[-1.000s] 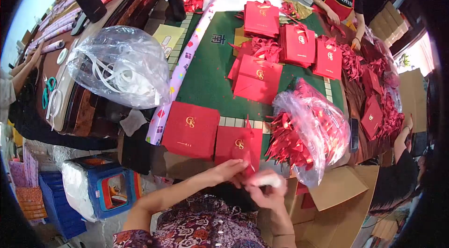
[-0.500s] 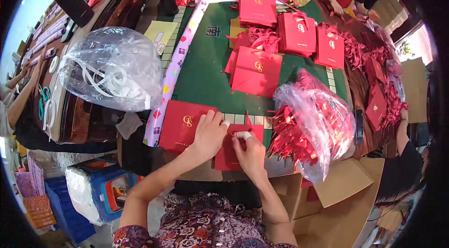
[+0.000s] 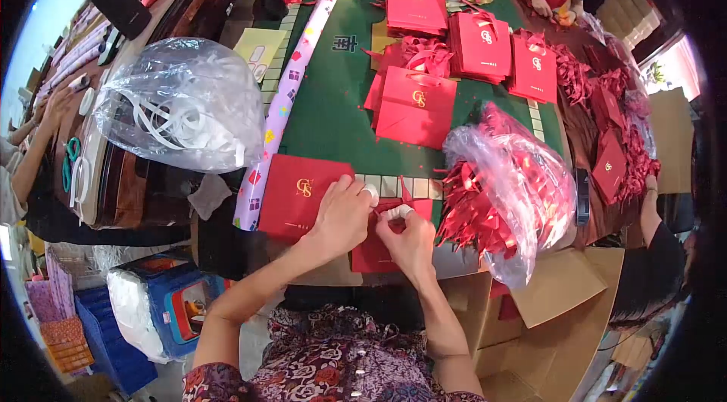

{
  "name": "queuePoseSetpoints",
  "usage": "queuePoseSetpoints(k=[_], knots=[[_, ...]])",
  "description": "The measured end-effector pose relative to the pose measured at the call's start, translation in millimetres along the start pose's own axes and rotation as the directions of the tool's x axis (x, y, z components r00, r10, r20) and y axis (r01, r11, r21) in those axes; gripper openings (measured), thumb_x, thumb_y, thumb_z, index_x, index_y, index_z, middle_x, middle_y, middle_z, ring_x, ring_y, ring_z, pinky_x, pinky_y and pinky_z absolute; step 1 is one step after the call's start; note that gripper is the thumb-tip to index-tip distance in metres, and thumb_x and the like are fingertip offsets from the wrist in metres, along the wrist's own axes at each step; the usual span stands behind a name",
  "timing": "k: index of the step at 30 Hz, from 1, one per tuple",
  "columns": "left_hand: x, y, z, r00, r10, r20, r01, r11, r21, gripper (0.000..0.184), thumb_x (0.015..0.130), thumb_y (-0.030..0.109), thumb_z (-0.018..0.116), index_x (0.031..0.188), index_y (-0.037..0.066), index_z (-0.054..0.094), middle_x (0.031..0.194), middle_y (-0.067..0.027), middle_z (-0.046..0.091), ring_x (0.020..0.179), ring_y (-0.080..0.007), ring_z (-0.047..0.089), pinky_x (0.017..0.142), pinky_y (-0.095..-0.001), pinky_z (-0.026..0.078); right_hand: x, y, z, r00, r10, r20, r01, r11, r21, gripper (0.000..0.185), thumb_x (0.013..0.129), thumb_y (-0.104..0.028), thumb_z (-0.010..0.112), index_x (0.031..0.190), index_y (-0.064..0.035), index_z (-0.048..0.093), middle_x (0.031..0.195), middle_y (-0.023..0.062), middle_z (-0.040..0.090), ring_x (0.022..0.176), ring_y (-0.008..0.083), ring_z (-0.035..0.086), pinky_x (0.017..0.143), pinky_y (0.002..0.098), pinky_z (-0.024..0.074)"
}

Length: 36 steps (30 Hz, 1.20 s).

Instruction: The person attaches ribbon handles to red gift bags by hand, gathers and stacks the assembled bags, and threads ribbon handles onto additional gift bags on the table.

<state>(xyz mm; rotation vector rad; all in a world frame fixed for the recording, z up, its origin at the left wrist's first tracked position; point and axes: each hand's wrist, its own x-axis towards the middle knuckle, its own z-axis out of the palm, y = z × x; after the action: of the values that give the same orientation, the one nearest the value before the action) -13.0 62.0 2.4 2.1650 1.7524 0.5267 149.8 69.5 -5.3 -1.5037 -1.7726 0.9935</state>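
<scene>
A small red paper bag (image 3: 369,256) lies at the table's near edge, under both of my hands. My left hand (image 3: 342,214) is closed at the bag's upper left edge, a white wrap round one finger. In a pinch at the bag's top edge, my right hand (image 3: 407,239) has hold of a thin red ribbon; it also wears a white finger wrap. A loose ribbon end (image 3: 407,188) sticks up past the right fingers. The fingertips partly hide the bag's opening. Left of it, partly under my left forearm, lies another red bag (image 3: 291,209) with a gold logo.
Stacks of red bags (image 3: 416,8) stand farther back on the green mat (image 3: 326,110). A plastic bag of red ribbons (image 3: 507,197) sits right, one of white ribbons (image 3: 182,110) left, beside a patterned roll (image 3: 284,106). A cardboard box (image 3: 560,311) is below right. Other people work around.
My right hand has shifted slightly right and up, its fingers curled more tightly at the ribbon. My left hand stays at the bag's edge. The whole view has tilted a little.
</scene>
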Motion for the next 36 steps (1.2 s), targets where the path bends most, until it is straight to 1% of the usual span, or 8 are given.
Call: queuePoseSetpoints(k=[12,24,28,30,32,34,35,36], knots=[[-19.7,16.3,14.1,0.992,-0.023,-0.124,0.022,1.000,-0.015,0.005,0.084,0.008,0.061,0.088,0.005,0.064,0.085,-0.0126,0.062,0.089,-0.0313,0.055,0.079,-0.0416,0.046,-20.4,0.6,7.7,0.987,-0.134,-0.090,0.116,0.976,-0.185,0.014,0.080,-0.017,0.072,0.080,-0.0044,0.065,0.068,0.0121,0.066,0.063,0.0288,0.067,0.060,0.0396,0.0520],[-47.4,25.7,-3.3,0.973,-0.064,-0.221,0.036,0.991,-0.125,0.008,0.086,0.009,0.062,0.091,0.002,0.061,0.084,-0.0142,0.060,0.085,-0.0349,0.058,0.072,-0.0453,0.048,-37.4,-24.7,-19.4,0.979,-0.190,-0.075,0.190,0.982,-0.004,0.016,0.087,-0.014,0.071,0.095,-0.0005,0.071,0.086,0.0154,0.071,0.076,0.0259,0.071,0.067,0.0326,0.0536],[-50.3,32.3,-0.8,0.990,-0.074,-0.122,0.051,0.981,-0.185,0.011,0.088,0.010,0.061,0.095,0.001,0.061,0.089,-0.0151,0.060,0.088,-0.0369,0.061,0.073,-0.0472,0.050,-17.1,-23.0,-34.9,0.941,-0.328,-0.083,0.315,0.939,-0.139,0.016,0.086,-0.018,0.071,0.091,-0.0021,0.072,0.081,0.0177,0.064,0.072,0.0342,0.064,0.067,0.0428,0.0499],[-51.1,34.5,0.8,0.993,-0.053,-0.101,0.034,0.982,-0.188,0.012,0.089,0.010,0.061,0.097,0.001,0.061,0.092,-0.0157,0.060,0.088,-0.0374,0.061,0.072,-0.0475,0.050,-6.0,-12.0,-37.4,0.916,-0.353,0.190,0.391,0.891,-0.230,0.022,0.087,-0.025,0.069,0.087,-0.0029,0.073,0.080,0.0190,0.063,0.072,0.0344,0.063,0.069,0.0452,0.0494],[-51.5,33.2,3.7,0.986,0.008,-0.168,-0.039,0.983,-0.178,0.012,0.091,0.009,0.059,0.097,-0.001,0.060,0.093,-0.0173,0.058,0.088,-0.0377,0.061,0.073,-0.0467,0.051,8.0,-3.1,-40.9,0.908,-0.319,0.273,0.376,0.907,-0.189,0.026,0.087,-0.028,0.066,0.087,-0.0031,0.073,0.079,0.0210,0.065,0.072,0.0359,0.064,0.067,0.0455,0.0487],[-52.5,32.7,4.9,0.984,0.029,-0.175,-0.055,0.988,-0.145,0.012,0.090,0.009,0.059,0.097,-0.002,0.060,0.092,-0.0178,0.058,0.088,-0.0377,0.061,0.074,-0.0460,0.051,19.8,-2.2,-46.5,0.849,-0.139,0.510,0.176,0.984,-0.026,0.027,0.088,-0.029,0.066,0.087,-0.0027,0.073,0.073,0.0216,0.064,0.067,0.0295,0.065,0.063,0.0414,0.0484],[-53.3,32.2,5.8,0.982,0.050,-0.183,-0.071,0.991,-0.112,0.012,0.089,0.008,0.059,0.096,-0.002,0.060,0.092,-0.0183,0.057,0.089,-0.0376,0.061,0.075,-0.0453,0.051,29.0,18.4,-39.3,0.821,-0.130,0.555,0.132,0.991,0.037,0.029,0.088,-0.030,0.069,0.086,-0.0011,0.073,0.066,0.0154,0.066,0.060,0.0169,0.061,0.059,0.0353,0.0470],[-53.3,31.2,6.2,0.984,0.050,-0.174,-0.070,0.991,-0.113,0.012,0.089,0.008,0.059,0.096,-0.002,0.060,0.092,-0.0183,0.057,0.089,-0.0376,0.061,0.075,-0.0453,0.051,35.5,30.7,-34.0,0.822,-0.125,0.555,0.123,0.992,0.041,0.029,0.088,-0.030,0.069,0.086,-0.0011,0.073,0.066,0.0154,0.066,0.060,0.0169,0.061,0.059,0.0353,0.0470]])
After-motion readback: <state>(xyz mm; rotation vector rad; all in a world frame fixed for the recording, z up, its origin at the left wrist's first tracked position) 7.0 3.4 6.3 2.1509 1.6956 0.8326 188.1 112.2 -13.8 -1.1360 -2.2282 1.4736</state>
